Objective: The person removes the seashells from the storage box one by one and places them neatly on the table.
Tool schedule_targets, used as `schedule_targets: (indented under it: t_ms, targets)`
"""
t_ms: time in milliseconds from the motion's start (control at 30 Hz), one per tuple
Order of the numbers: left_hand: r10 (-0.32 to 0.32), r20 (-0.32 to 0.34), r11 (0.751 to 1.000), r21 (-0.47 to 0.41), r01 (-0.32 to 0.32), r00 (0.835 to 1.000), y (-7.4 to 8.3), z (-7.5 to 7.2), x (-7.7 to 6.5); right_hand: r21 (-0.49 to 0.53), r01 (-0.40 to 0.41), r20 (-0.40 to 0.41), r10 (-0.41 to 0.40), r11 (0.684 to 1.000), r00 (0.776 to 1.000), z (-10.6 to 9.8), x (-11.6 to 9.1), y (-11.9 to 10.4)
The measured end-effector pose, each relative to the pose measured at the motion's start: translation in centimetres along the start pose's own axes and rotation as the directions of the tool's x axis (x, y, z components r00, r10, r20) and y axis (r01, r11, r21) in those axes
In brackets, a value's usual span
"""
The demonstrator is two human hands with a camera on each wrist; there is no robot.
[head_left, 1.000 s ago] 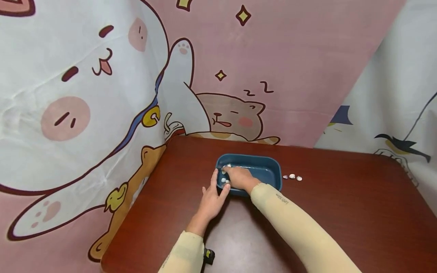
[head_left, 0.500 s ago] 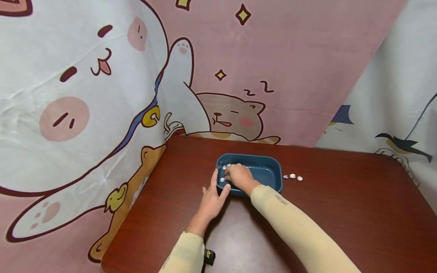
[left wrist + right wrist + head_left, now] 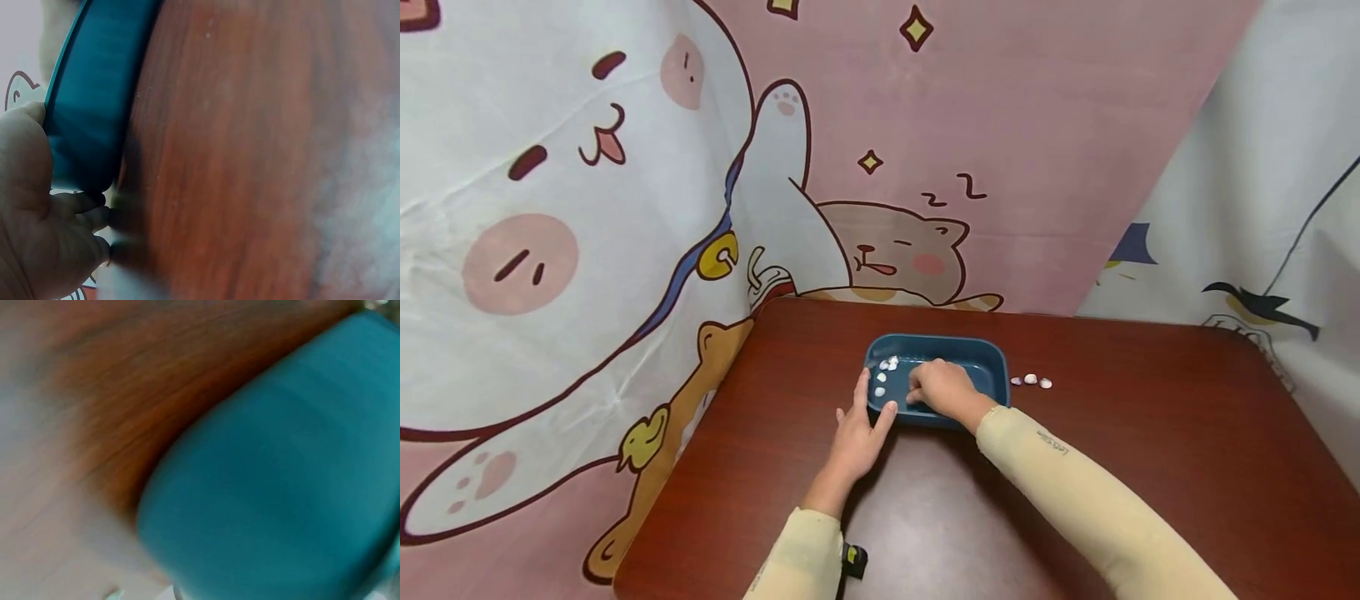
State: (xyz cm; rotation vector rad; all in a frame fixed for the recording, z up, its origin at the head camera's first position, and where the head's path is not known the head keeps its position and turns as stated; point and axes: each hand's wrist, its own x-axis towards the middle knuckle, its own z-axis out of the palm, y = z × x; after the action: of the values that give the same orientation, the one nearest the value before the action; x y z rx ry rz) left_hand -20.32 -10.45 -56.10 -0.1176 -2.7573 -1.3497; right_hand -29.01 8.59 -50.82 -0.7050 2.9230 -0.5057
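Mostly, white shells (image 3: 881,378) are lying inside a blue rectangular plastic tray (image 3: 977,350) at nine o'clock, three outside at three; spread left hand (image 3: 856,442) is bracing, curled right hand (image 3: 945,386) hiding any hold.

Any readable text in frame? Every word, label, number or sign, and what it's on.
"Let's Slim": small lettering on the right sleeve; best reading, not crisp.
"Z Z": two drawn letters on the printed backdrop, above the sleeping brown animal.
Left sleeve: faint marking, too small to read.
Black wrist device: yellow-green patch, too small to tell if it's text.
Blue tub: none seen.
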Motion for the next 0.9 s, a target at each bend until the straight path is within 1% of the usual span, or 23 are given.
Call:
schedule_targets:
  t_ms: [67, 133, 200, 267, 333, 367, 400, 433, 533, 600, 633, 667, 767, 833, 900]
  targets:
    - [-0.022, 0.009, 1.0, 0.002, 0.022, 1.0, 0.6, -0.3, -0.2, 0.054, 0.047, -0.034, -0.045, 0.997, 0.998, -0.9, -1.0, 0.5]
    - [-0.035, 0.017, 0.999, 0.016, 0.034, 0.999, 0.6, -0.4, -0.2, 0.111, 0.106, -0.076, -0.098, 0.988, 0.992, -2.3, -1.9, 1.1]
    - [-0.046, 0.021, 0.999, 0.028, 0.045, 0.999, 0.7, -0.4, -0.2, 0.161, 0.165, -0.11, -0.148, 0.973, 0.983, -3.9, -3.0, 1.9]
    - [-0.051, 0.018, 0.998, 0.037, 0.05, 0.999, 0.8, -0.4, -0.2, 0.203, 0.202, -0.138, -0.176, 0.958, 0.975, -5.5, -4.0, 3.1]
    - [-0.054, 0.016, 0.998, 0.033, 0.053, 0.998, 0.7, -0.4, -0.2, 0.236, 0.202, -0.17, -0.164, 0.951, 0.972, -7.0, -5.1, 4.6]
    - [-0.053, 0.007, 0.998, 0.022, 0.053, 0.999, 0.6, -0.3, -0.1, 0.256, 0.19, -0.189, -0.143, 0.948, 0.971, -7.6, -5.7, 5.5]
    - [-0.035, -0.009, 0.999, 0.019, 0.035, 0.999, 0.1, 0.0, 0.0, 0.275, 0.17, -0.211, -0.113, 0.946, 0.971, -8.2, -6.3, 6.4]
    - [-0.031, -0.013, 0.999, 0.016, 0.031, 0.999, 0.2, 0.0, 0.1, 0.29, 0.144, -0.237, -0.074, 0.946, 0.969, -8.7, -6.9, 7.4]
    - [-0.031, -0.009, 0.999, 0.02, 0.031, 0.999, 0.4, -0.1, 0.2, 0.298, 0.041, -0.315, 0.058, 0.954, 0.947, -9.9, -9.1, 10.6]
    - [-0.036, 0.004, 0.999, 0.036, 0.035, 0.999, 0.6, -0.3, 0.2, 0.267, -0.038, -0.331, 0.129, 0.963, 0.935, -10.0, -10.5, 12.8]
    - [-0.056, 0.019, 0.998, 0.039, 0.055, 0.998, 1.1, -0.6, 0.0, 0.232, -0.077, -0.328, 0.153, 0.97, 0.932, -9.9, -11.2, 13.9]
    - [-0.061, 0.021, 0.997, 0.043, 0.06, 0.998, 1.1, -0.7, -0.1, 0.19, -0.111, -0.318, 0.168, 0.976, 0.933, -9.7, -11.8, 15.1]
    - [-0.063, 0.021, 0.997, 0.045, 0.062, 0.998, 0.8, -0.7, -0.2, 0.038, -0.191, -0.252, 0.194, 0.981, 0.948, -8.5, -13.4, 18.1]
    - [-0.058, 0.023, 0.997, 0.052, 0.057, 0.998, 0.7, -0.6, -0.2, -0.053, -0.225, -0.207, 0.21, 0.973, 0.955, -7.8, -14.3, 19.5]
    - [-0.052, 0.027, 0.998, 0.045, 0.051, 0.998, 0.8, -0.7, -0.2, -0.123, -0.242, -0.178, 0.218, 0.963, 0.96, -7.1, -15.0, 20.4]
